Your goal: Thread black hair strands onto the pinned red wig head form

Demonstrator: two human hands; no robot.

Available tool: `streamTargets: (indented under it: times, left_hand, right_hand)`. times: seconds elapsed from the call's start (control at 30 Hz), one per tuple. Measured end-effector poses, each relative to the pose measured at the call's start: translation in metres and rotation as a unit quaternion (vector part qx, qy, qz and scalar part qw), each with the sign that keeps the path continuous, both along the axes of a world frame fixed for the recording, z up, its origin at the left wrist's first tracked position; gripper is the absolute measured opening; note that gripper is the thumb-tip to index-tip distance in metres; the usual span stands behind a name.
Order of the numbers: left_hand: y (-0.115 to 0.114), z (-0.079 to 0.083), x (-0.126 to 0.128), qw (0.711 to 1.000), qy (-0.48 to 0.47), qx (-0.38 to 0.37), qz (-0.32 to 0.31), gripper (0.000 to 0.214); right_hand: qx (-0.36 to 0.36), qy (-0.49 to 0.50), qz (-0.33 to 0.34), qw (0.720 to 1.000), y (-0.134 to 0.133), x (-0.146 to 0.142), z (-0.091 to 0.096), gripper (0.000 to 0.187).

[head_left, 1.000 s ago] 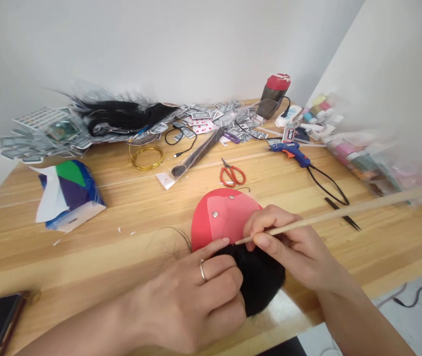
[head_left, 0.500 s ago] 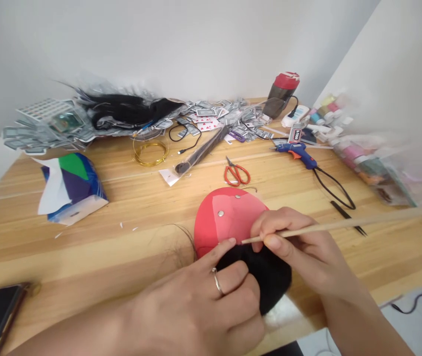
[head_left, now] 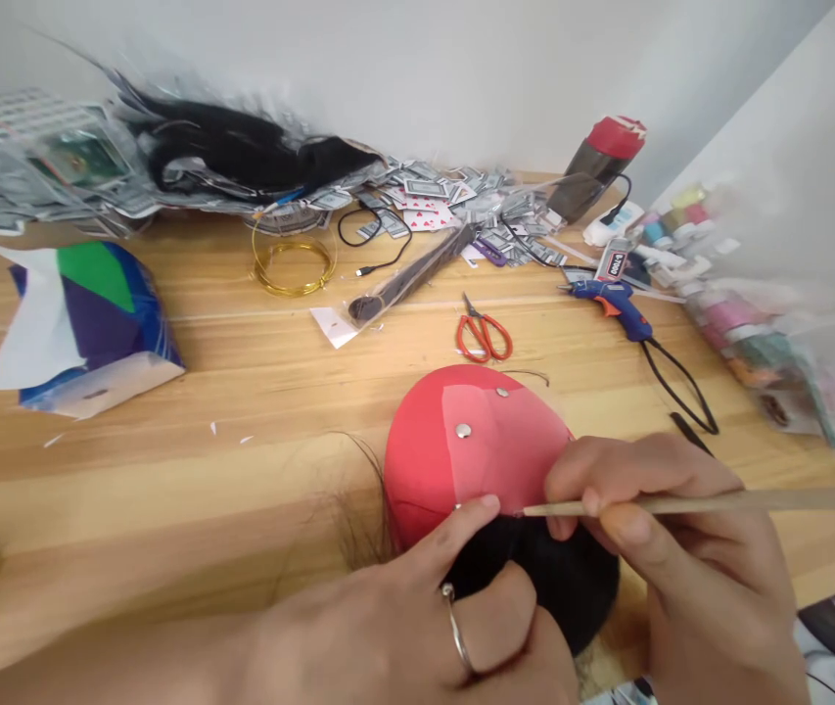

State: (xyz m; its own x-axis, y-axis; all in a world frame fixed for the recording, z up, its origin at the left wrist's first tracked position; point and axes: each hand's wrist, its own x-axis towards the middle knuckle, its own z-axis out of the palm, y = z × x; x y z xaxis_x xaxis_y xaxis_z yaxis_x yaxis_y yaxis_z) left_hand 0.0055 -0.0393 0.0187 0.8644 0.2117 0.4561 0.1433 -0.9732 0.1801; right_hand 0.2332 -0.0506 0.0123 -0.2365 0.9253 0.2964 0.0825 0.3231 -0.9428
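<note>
A rounded red head-like form (head_left: 417,450) rests near the table's front, with a sheer pink patch (head_left: 512,441) fixed on it by silver pins. Black hair (head_left: 571,587) covers its lower part. My left hand (head_left: 424,617), with a ring on it, lies over the hair; its index fingertip presses at the patch's lower edge and the other fingers curl over the hair. Pinched in my right hand (head_left: 673,548) is a thin pale wooden stick (head_left: 747,501). Its tip touches or nearly touches the line where patch and hair meet, just right of my left index finger.
Beyond the form lie red-handled scissors (head_left: 485,338), a blue glue gun (head_left: 612,304), a coil of gold wire (head_left: 292,269) and a bagged dark bundle (head_left: 417,274). A tissue pack (head_left: 94,323) sits left. Scattered cards (head_left: 424,201) and a red-capped bottle (head_left: 597,166) stand at the back.
My view has come nearer, so the form and both hands look larger and lower right. The phone at left has mostly left view. My left fingers look more curled; the stick tip stays near the hair edge.
</note>
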Motion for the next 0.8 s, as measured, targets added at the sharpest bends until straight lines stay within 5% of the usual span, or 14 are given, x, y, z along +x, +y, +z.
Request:
streamTargets:
  times: [0.33, 0.67, 0.8]
  left_hand:
    - [-0.008, -0.020, 0.005, 0.997, -0.052, -0.038, 0.047, 0.019]
    - [-0.004, -0.011, 0.002, 0.994, -0.048, -0.089, 0.045, 0.006]
    - [-0.010, -0.010, 0.003, 0.988, -0.070, -0.123, 0.063, 0.017]
  right_hand:
    - [-0.030, -0.009, 0.012, 0.999, -0.004, 0.001, 0.001, 0.010]
    - [-0.023, -0.010, 0.043, 0.999, 0.000, 0.002, 0.001, 0.009]
    - [-0.012, -0.009, 0.045, 0.999, 0.003, 0.002, 0.002, 0.009]
